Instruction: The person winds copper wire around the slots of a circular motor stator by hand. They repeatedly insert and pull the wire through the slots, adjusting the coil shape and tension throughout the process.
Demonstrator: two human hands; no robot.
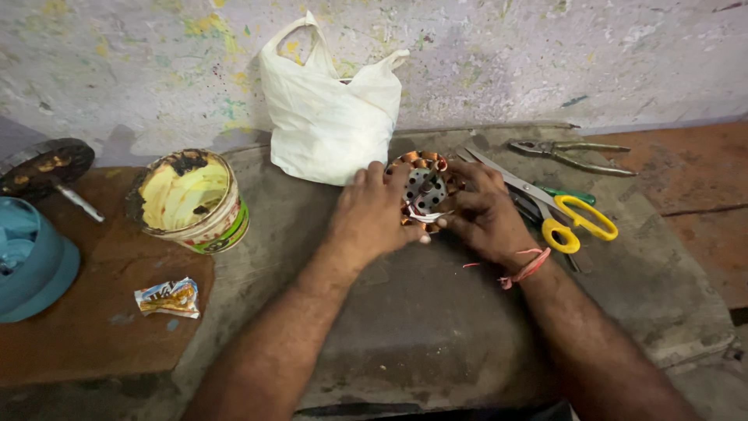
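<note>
Cradling the copper-wound coil ring [425,191] from both sides, the left hand [374,214] and right hand [483,214] grip it flat on the counter [405,327], just near of the white bag [327,109].

The motor stator [425,191] shows glossy copper windings around dull grey metal. Behind it sits a soft white plastic bag [323,117]. Right of the stator, the scissors [573,218] have shiny yellow plastic handles on the rough, matt grey counter [421,320].

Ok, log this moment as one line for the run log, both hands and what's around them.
left hand: on copper-wound stator | right hand: gripping stator's right side | right of it: yellow-handled scissors, pliers | behind: white bag
</note>
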